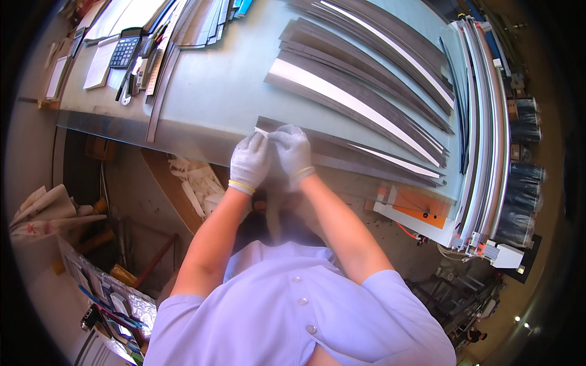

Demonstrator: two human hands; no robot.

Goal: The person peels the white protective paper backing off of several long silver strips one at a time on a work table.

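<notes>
Both my hands wear pale grey knit gloves with yellow-edged cuffs and meet at the near edge of the table. A long dark grey strip [329, 141] lies there, running off to the right, with a white band showing along its right part. My left hand [250, 155] is closed, and a small white strip end [261, 131] shows at its fingertips. My right hand [291, 148] is closed beside it, pinching at the left end of the dark strip. The gloves hide just how the fingers hold the two.
Several dark and white strips [366, 79] lie fanned across the glass-topped table [207, 91]. A calculator [125, 51], papers and rulers lie at far left. A long metal-railed machine [485, 140] borders the right. White scraps [198, 183] fill a box below.
</notes>
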